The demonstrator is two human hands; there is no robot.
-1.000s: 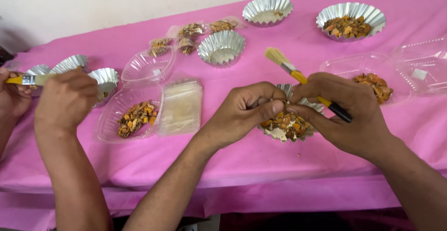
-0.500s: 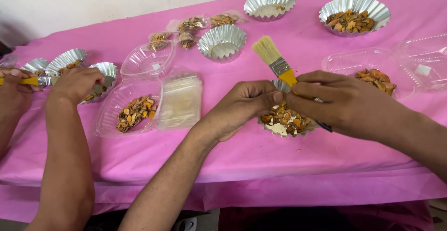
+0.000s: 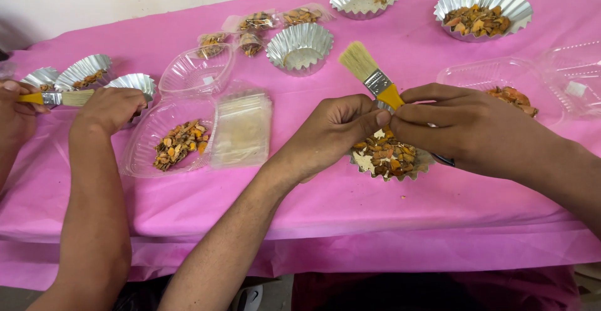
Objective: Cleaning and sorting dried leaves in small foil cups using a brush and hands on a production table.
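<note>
My right hand grips a flat paintbrush by its yellow handle, pale bristles pointing up and to the left. My left hand is pinched, its thumb and fingertips meeting my right fingers at the handle. What the left fingers pinch is hidden. Just below both hands sits a fluted foil cup filled with orange-brown dried chips, partly covered by my fingers.
A co-worker's hands at the left hold a second brush over small foil cups. Clear plastic trays, a stack of clear bags, several other foil cups and small filled packets lie on the pink tablecloth.
My right hand has drawn closer to my left and the brush now stands steeper with its bristles higher. The co-worker's near hand has shifted a little over the small cups.
</note>
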